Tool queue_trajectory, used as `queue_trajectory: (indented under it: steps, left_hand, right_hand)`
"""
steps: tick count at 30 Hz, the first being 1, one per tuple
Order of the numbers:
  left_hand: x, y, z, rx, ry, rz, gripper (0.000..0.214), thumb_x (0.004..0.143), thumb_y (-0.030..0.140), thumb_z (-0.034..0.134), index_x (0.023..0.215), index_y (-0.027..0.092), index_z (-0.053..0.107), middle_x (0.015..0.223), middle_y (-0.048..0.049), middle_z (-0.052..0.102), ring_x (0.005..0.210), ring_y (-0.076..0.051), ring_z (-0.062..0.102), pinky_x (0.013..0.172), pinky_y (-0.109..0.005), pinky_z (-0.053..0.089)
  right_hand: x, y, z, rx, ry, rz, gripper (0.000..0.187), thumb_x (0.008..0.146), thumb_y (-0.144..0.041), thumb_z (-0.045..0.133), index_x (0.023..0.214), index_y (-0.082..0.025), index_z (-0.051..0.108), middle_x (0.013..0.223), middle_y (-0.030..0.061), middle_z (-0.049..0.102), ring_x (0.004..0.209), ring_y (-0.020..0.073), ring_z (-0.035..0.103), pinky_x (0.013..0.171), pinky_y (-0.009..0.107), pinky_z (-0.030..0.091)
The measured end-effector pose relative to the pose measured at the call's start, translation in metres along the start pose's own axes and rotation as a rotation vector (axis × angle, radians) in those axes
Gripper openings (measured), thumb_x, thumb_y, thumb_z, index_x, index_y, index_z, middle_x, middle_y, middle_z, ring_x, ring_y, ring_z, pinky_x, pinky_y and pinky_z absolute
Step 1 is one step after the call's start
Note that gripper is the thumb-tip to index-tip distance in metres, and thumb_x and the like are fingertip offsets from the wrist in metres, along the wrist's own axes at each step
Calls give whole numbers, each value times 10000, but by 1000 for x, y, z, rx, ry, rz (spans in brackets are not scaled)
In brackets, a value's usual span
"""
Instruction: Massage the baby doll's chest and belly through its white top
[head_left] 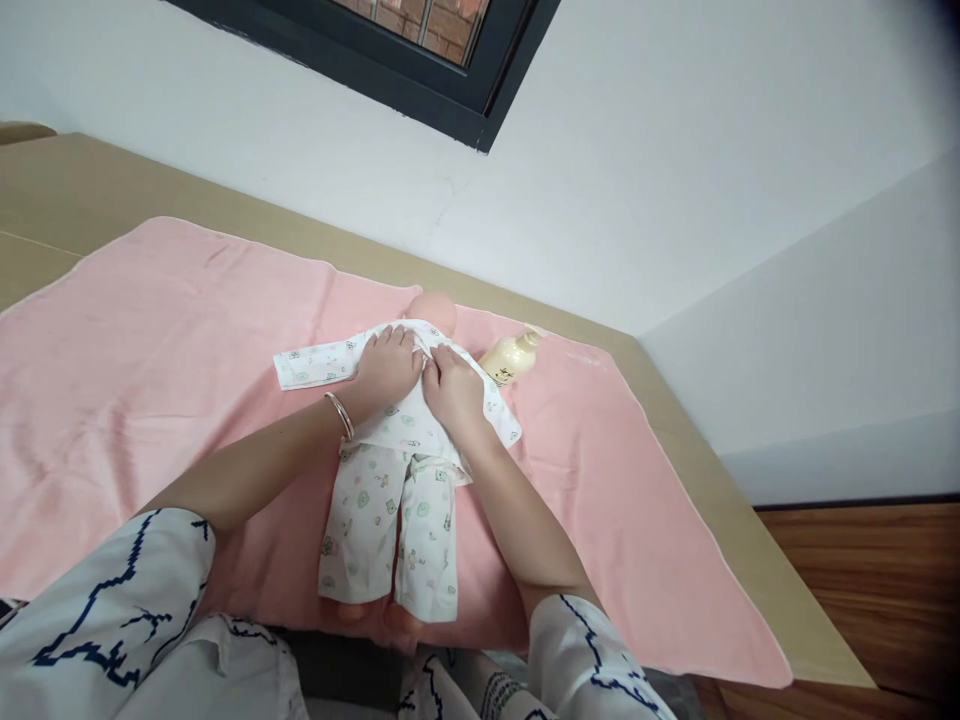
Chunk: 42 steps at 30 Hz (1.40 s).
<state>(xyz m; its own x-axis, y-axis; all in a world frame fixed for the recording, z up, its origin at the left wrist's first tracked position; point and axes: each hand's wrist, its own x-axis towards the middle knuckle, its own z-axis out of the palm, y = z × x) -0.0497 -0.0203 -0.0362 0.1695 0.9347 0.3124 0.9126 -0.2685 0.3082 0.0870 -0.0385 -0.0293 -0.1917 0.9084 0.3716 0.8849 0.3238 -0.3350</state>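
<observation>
White blue-patterned sleeves (112, 600) lead to the left grip (386, 365) and right grip (450, 385), fingers together on the white printed cotton shirt (409, 425) of a baby doll (433, 310) lying beneath them on a pink towel (150, 350), pinching or merely pressing I cannot tell, with a cream plastic bottle (511, 358) just right.

Short white sleeves (112, 590) with jagged dark-blue line pattern on both arms, forearms bare. Thin silver bangle (340, 414) just behind the left hand (386, 365) fingers.
</observation>
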Motion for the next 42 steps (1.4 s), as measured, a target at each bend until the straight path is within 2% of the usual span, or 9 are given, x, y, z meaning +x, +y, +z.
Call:
queue_trajectory:
  steps: [4,7,13,17,23,27,33,37,42]
  left_hand:
    - [-14,17,-13,114,-45,109,408,1005,172,344,1242,8,633,1278,-244,668,1229,-348,617,1015,-493,487]
    - [-17,20,-16,117,-66,129,396,984,143,346,1190,10,657,1234,-235,681,1216,-346,619,1009,-476,499]
    - [-2,4,-8,-68,-88,-11,513,1000,268,367,1467,89,482,1580,-155,471,1500,-347,378,1242,-598,297]
    - [5,-5,-3,-80,-115,-24,560,1002,294,367,1512,70,425,1627,-149,406,1539,-349,316,1284,-579,214]
    - [-10,13,-11,81,-47,44,422,1008,221,349,1264,39,631,1338,-223,650,1304,-355,564,1131,-539,411]
    - [-22,25,-15,154,-11,134,350,943,130,424,1147,18,685,1177,-257,693,1154,-365,627,1007,-516,456]
    - [-5,6,-13,11,50,91,305,952,177,419,892,122,712,995,-153,730,1026,-314,663,929,-473,490]
    - [8,-6,-3,-44,73,9,315,967,213,403,962,125,705,1081,-146,739,1087,-313,657,1020,-493,472]
    - [5,-8,11,-76,136,19,332,976,226,408,1096,101,690,1189,-160,725,1179,-326,634,1090,-507,452]
  right_hand:
    - [15,23,3,149,-75,-29,480,982,-265,429,1409,-89,559,1562,183,501,1512,288,411,1270,491,328]
    - [14,21,5,118,-69,-16,481,997,-262,387,1404,-67,553,1557,212,496,1512,307,407,1269,538,312]
    - [-6,-10,1,-42,-4,10,410,1008,-220,353,1235,-40,642,1367,260,647,1381,328,557,1189,493,425]
    - [-12,-20,1,-82,0,-2,367,995,-216,382,1174,-66,666,1335,247,673,1373,329,563,1194,495,415]
    - [8,14,1,94,-78,-44,488,1006,-278,377,1392,-55,577,1533,210,527,1490,303,440,1264,491,330]
    - [20,35,-1,235,-68,-52,468,1031,-350,324,1328,-150,627,1471,149,607,1434,268,510,1225,497,386]
    - [1,1,-6,68,1,-10,380,988,-233,353,1134,-151,694,1272,172,715,1244,302,632,1101,478,489]
    - [-11,-19,-8,4,-31,10,379,969,-188,396,1189,-122,698,1358,190,675,1339,328,587,1145,489,463]
    - [2,1,0,89,-38,15,454,978,-242,421,1349,-99,640,1473,177,598,1457,320,485,1231,516,383]
